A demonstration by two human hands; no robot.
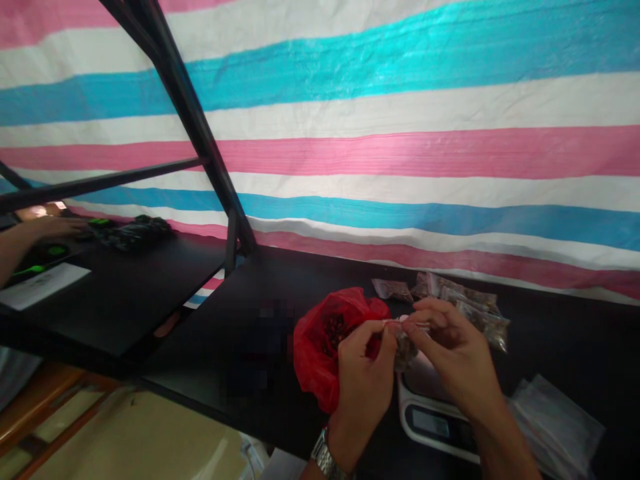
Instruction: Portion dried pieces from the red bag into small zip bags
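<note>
Black table, matte, set against a hanging sheet striped pink, white and blue. Dark frame slants up at left; beyond it a second black table with a paper, a dark bundle and a co-worker's forearm reaching in from the left edge. Pale floor below, orange-brown bench at lower left.

Left hand, watch at wrist, and right hand both pinch the top edge of a small bag, thumbs against fingers. Bag hangs between them, above the scale; cannot tell whether it touches. Red bag with dark bits just left; filled packets lie behind, flat clear bags at right.
</note>
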